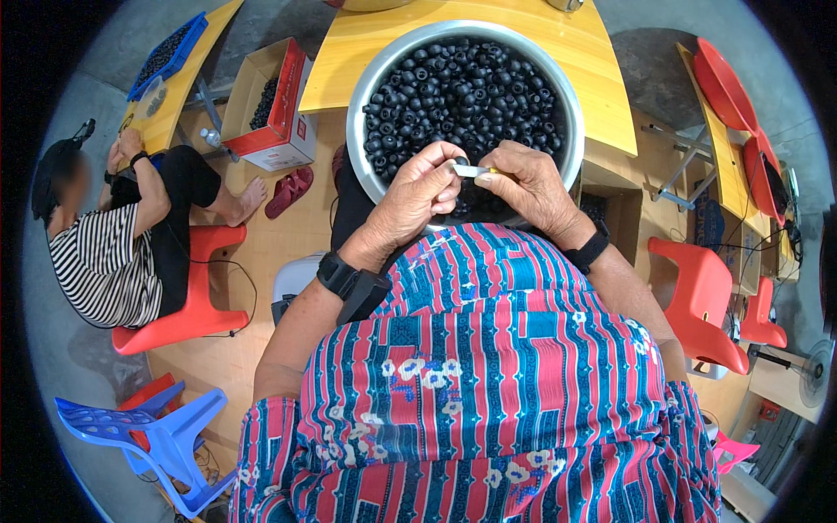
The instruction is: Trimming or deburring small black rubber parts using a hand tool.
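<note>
Over the near rim of a large metal basin [357, 131], both my hands are close together. My left hand [420, 190] is closed, pinching a small round black piece [461, 161] between thumb and fingertips. My right hand [528, 185] is closed round a small knife [472, 171] with a flat, pale blade; a bit of yellow handle shows at my fingers. The blade points left and meets the black piece or my left fingertips; I cannot tell which. Many round black pieces with holes [462, 96] fill the basin.
The basin stands against a yellow table [602, 78]. On the left a person in a striped shirt [109, 253] sits on a red stool [205, 288], near a red-and-white carton [288, 122]. Red basins [724, 83] lie on a right-hand table, beside a red stool [697, 292]. A blue chair [166, 436] stands lower left.
</note>
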Demonstrator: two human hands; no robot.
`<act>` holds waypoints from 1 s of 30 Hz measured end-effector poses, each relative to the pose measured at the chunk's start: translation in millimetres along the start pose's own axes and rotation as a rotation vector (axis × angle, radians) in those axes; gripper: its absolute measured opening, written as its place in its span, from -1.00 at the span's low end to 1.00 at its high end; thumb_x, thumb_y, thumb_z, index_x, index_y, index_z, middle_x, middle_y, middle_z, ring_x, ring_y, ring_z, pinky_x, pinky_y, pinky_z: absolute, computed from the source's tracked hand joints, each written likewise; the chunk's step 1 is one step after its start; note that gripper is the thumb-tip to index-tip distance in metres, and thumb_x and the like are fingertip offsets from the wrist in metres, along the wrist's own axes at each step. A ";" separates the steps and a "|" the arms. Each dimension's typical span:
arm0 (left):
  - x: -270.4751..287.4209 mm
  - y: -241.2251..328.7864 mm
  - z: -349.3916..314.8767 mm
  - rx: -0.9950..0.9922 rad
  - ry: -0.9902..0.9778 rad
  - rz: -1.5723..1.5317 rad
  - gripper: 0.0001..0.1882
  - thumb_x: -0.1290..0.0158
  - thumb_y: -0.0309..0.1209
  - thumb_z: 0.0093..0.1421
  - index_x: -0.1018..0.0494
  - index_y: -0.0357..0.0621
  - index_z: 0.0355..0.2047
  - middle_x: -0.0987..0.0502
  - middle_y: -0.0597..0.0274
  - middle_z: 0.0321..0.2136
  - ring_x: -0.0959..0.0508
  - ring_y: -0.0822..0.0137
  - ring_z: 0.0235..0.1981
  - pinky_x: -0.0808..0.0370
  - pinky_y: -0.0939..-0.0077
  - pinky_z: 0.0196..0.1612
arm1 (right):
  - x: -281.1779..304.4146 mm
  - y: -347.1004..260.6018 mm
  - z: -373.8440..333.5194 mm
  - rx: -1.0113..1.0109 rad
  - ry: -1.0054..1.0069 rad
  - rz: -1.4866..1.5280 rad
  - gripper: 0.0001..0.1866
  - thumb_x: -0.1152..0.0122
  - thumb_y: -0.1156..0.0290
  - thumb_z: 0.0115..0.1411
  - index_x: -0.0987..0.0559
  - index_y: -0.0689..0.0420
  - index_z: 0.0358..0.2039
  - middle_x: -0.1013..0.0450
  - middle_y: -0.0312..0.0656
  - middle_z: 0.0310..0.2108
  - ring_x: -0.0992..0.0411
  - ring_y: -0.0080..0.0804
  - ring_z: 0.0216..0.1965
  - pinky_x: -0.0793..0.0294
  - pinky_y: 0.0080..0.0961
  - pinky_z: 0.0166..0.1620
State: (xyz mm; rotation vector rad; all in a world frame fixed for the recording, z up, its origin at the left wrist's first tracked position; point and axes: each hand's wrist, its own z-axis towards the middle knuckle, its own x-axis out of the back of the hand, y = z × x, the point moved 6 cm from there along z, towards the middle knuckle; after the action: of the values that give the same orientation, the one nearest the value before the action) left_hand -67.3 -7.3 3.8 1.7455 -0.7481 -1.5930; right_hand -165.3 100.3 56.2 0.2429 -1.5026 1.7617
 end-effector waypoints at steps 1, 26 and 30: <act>1.1 -1.0 0.3 0.007 -0.003 -0.005 -0.82 0.09 -0.33 0.37 -0.32 -0.14 -0.11 -0.25 0.44 -0.50 -0.17 0.66 -0.56 -0.14 0.81 -0.55 | -0.2 0.8 0.0 0.000 0.001 -0.001 -0.71 -0.20 0.18 0.16 -0.54 0.19 -0.41 -0.40 -0.06 -0.50 -0.40 -0.07 -0.41 -0.39 -0.29 -0.32; -3.6 -3.1 -0.5 0.015 -0.008 -0.069 -0.79 0.09 -0.29 0.37 -0.31 -0.12 -0.09 -0.32 0.39 -0.38 -0.21 0.65 -0.51 -0.18 0.81 -0.53 | 1.9 -10.2 0.2 -0.007 0.050 0.162 -0.60 -0.31 0.49 0.03 -0.57 0.14 -0.06 -0.52 -0.08 -0.31 -0.50 -0.25 -0.29 -0.44 -0.46 -0.17; -2.7 -3.7 -0.4 0.030 0.055 -0.106 -0.85 0.13 -0.35 0.38 -0.31 -0.12 -0.12 -0.28 0.41 -0.46 -0.19 0.65 -0.55 -0.18 0.81 -0.54 | 1.7 -16.2 0.0 0.065 0.061 0.017 -0.56 -0.32 0.44 0.01 -0.58 0.00 -0.02 -0.49 -0.10 -0.39 -0.46 -0.19 -0.38 -0.45 -0.41 -0.26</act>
State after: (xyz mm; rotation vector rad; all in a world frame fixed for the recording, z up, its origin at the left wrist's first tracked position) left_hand -67.2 -2.9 2.7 1.8706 -0.6665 -1.6035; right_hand -155.7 100.8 69.3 0.2085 -1.4094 1.8176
